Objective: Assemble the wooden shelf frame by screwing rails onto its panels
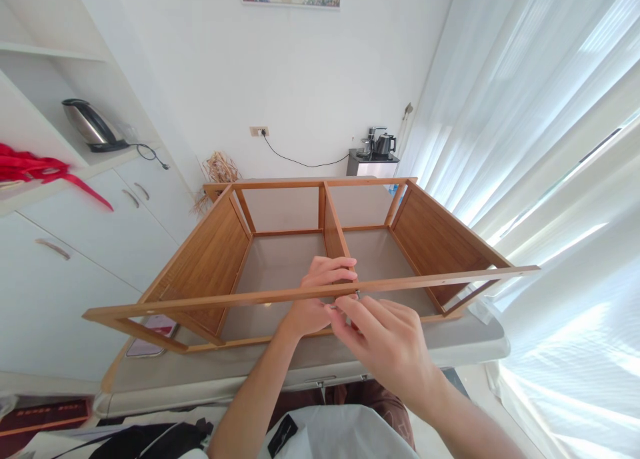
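A wooden shelf frame (280, 298) lies across the padded surface, with its long front rail running from left to right before me. My left hand (306, 316) is closed around this rail near the middle divider (336, 226), its fingers reaching over to the divider's end. Just right of it, my right hand (383, 326) pinches a thin metal hex key (330, 306) below the rail. One end of the key meets the rail where the divider joins it; the fingers cover much of the rest.
A phone (150, 336) lies under the frame's left end, on the grey padded table (480, 336). White cabinets (80, 266) with a kettle (93, 124) stand on the left. Sheer curtains (565, 199) hang at the right, and a small stand (373, 164) holds coffee equipment behind.
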Action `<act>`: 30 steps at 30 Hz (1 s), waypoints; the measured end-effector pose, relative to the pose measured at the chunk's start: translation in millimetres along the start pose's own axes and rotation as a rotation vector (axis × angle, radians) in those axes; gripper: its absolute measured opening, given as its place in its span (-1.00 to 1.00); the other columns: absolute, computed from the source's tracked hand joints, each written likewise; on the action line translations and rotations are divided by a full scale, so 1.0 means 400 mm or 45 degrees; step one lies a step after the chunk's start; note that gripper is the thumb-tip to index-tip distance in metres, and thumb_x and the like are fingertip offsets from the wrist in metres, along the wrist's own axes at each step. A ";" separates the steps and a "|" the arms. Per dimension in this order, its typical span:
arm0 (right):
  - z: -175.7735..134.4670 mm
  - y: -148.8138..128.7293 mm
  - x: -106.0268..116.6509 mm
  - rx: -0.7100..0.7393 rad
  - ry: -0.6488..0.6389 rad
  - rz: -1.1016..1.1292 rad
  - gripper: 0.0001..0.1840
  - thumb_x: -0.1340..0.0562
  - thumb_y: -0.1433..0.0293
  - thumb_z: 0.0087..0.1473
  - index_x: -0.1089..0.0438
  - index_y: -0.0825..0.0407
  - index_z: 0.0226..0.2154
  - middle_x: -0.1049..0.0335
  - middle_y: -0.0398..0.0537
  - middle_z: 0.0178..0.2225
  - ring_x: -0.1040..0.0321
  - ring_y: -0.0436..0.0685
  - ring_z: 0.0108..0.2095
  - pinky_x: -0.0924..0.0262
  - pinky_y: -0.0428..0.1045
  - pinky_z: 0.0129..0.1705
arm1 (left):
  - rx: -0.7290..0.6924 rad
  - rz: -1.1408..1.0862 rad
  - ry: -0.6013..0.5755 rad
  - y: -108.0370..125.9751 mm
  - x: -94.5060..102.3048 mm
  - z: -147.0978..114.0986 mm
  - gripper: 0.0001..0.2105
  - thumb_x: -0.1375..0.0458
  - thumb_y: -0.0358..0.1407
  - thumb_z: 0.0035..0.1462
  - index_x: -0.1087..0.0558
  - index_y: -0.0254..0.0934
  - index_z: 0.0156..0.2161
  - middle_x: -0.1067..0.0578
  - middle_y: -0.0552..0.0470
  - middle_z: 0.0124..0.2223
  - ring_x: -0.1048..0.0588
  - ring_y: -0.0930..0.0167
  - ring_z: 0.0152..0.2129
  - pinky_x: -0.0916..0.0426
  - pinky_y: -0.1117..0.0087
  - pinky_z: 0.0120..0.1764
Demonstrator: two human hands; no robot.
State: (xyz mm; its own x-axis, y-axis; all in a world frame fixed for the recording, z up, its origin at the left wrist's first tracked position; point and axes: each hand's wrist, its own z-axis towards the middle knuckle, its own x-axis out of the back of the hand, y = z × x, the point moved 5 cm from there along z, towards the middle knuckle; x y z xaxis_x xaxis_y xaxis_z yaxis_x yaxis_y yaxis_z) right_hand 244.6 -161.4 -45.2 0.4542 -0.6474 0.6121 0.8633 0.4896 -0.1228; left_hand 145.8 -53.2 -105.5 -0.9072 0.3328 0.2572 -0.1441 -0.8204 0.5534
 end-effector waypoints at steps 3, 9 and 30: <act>0.041 0.023 0.028 -0.150 0.055 0.107 -0.94 -0.28 0.46 0.22 -0.43 0.01 -0.32 -0.23 -0.29 -0.57 -0.09 -0.11 -0.59 -0.04 -0.11 -0.49 | 0.025 0.005 -0.020 -0.005 -0.001 -0.004 -0.76 -0.26 -0.25 0.23 -0.51 -0.12 0.00 -0.53 -0.08 0.11 -0.48 0.28 -0.01 -0.38 0.12 0.04; 0.030 0.110 0.066 -0.555 -0.060 0.321 -0.89 -0.24 0.35 0.27 -0.41 -0.04 -0.32 -0.35 -0.25 -0.50 -0.21 -0.10 -0.57 -0.17 -0.16 -0.49 | 0.048 0.069 -0.042 0.007 0.000 0.005 -0.74 -0.32 -0.33 0.17 -0.50 -0.13 -0.03 -0.55 -0.07 0.09 -0.51 0.30 -0.03 -0.36 0.12 0.06; -0.165 0.145 -0.043 -0.717 -0.156 0.654 -0.88 -0.21 0.33 0.29 -0.47 -0.03 -0.23 -0.51 -0.07 -0.24 -0.40 -0.10 -0.58 -0.16 -0.21 -0.69 | 0.020 0.099 -0.005 0.012 0.000 0.009 -0.78 -0.29 -0.32 0.18 -0.50 -0.16 -0.06 -0.56 -0.11 0.05 -0.51 0.28 -0.04 -0.42 0.13 0.01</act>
State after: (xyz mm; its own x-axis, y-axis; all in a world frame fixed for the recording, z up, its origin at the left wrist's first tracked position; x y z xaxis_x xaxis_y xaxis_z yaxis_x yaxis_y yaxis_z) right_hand 301.2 -160.4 -114.2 0.8288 -0.3338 0.4490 0.5475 0.3184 -0.7739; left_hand 146.6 -55.3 -100.0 -0.9138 0.2706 0.3028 -0.0674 -0.8364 0.5440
